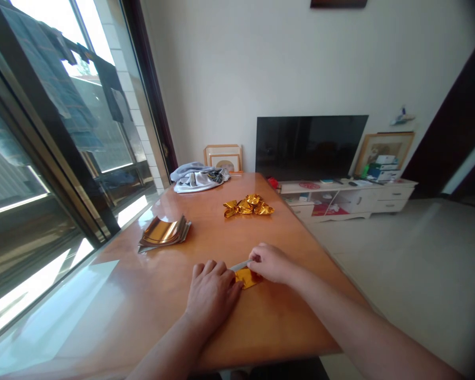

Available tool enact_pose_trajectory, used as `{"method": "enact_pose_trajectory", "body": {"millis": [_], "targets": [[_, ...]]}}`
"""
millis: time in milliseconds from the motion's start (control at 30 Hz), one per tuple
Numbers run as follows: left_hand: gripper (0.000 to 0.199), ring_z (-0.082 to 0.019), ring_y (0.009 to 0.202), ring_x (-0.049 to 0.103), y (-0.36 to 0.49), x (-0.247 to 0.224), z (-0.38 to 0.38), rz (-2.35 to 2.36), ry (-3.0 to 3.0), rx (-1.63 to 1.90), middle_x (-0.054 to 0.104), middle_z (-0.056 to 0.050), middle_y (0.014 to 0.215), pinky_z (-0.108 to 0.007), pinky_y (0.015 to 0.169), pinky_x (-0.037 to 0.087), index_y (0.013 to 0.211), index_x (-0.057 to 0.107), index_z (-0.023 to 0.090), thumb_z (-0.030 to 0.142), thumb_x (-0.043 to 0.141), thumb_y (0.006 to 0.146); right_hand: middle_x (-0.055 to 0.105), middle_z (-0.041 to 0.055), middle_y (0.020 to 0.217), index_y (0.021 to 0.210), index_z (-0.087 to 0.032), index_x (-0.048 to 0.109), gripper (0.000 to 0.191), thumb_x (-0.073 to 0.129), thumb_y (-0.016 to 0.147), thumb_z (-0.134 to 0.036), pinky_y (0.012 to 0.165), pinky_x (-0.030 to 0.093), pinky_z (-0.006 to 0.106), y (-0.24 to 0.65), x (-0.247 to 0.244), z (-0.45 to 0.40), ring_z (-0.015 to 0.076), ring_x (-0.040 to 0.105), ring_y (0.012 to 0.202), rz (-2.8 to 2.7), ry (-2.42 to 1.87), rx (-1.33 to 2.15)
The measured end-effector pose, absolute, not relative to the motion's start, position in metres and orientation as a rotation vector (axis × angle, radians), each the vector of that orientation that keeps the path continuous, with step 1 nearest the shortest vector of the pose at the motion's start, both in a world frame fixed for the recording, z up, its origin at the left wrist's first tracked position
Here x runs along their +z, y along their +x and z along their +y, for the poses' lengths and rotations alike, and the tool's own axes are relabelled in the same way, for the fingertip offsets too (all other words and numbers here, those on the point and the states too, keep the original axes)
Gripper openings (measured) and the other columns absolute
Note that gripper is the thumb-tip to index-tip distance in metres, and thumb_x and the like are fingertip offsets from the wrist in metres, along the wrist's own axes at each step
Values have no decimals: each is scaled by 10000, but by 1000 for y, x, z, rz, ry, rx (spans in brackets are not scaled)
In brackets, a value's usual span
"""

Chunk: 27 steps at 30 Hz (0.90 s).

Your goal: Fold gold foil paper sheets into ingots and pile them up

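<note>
On the near part of the wooden table (206, 237), a sheet of gold foil paper (248, 278) lies partly folded, its pale underside showing along the far edge. My left hand (214, 290) rests over the sheet's left end, fingers curled down onto it. At the far right corner, my right hand (269, 263) pinches the folded edge between thumb and fingers. Farther along the table sit several folded gold foil pieces (250, 206) in a loose heap. A curved stack of gold foil sheets (162, 232) lies to the left of my hands.
Grey and white cloth (200, 178) is bunched at the table's far end. Beyond the table's right edge stand a white TV cabinet (360, 200) and a large dark television (311, 148). Glass sliding doors (63, 132) run along the left side. A framed picture (222, 157) leans behind the table.
</note>
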<state>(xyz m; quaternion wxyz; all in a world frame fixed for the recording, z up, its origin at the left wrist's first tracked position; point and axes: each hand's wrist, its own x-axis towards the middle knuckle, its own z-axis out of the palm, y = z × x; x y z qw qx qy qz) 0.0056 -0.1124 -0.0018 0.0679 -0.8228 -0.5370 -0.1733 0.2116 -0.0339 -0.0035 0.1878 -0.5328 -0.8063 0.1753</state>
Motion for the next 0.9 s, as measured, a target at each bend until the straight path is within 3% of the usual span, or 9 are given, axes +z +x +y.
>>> {"method": "enact_pose_trajectory", "body": {"millis": [333, 567, 900], "targets": [[239, -233, 925, 532, 5, 0, -112, -1583, -2551, -537, 637, -37, 923, -423, 851, 322, 916, 687, 269, 347, 475, 992, 682, -20, 708, 777, -217, 632, 87, 564, 822, -245, 533, 338, 213, 214, -17, -33, 121, 571, 618, -2151, -1405, 751], [223, -225, 932, 558, 3, -1, -109, -1546, -2630, -516, 655, -26, 927, -409, 860, 326, 996, 690, 287, 311, 468, 996, 669, -6, 758, 736, -203, 608, 82, 582, 807, -235, 545, 344, 214, 210, -12, -37, 121, 570, 659, -2117, -1357, 683], [216, -225, 902, 578, 5, 6, -112, -1574, -2634, -546, 676, -21, 898, -416, 848, 321, 990, 702, 296, 416, 524, 966, 622, -20, 727, 770, -205, 578, 73, 580, 816, -262, 563, 381, 222, 199, -11, -35, 129, 548, 659, -1960, -1307, 917]]}}
